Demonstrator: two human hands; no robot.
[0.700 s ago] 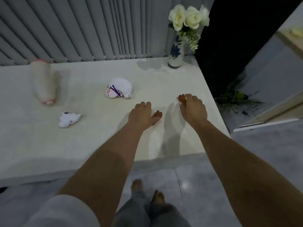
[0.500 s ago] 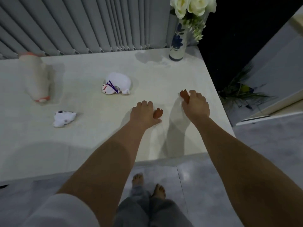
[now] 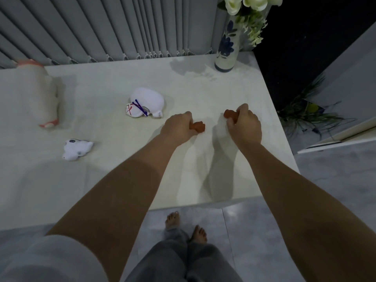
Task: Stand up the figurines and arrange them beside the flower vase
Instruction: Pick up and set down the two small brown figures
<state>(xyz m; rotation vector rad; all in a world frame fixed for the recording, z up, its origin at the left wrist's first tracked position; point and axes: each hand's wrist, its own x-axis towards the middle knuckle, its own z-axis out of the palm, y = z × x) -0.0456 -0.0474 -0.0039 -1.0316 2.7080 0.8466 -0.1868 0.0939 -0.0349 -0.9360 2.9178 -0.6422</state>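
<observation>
Matte table point(image 3: 223, 88); hands point(image 3: 179, 127) grip figurines point(image 3: 198, 126) (terracotta lumps).

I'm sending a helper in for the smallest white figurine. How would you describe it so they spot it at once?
Start at the big pale table and go to its left half. Below the large cream figurine with orange trim and left of the white one tied with purple cord lies the smallest white figurine, on its side. It alone has dark markings and sits nearest the front edge.
</observation>
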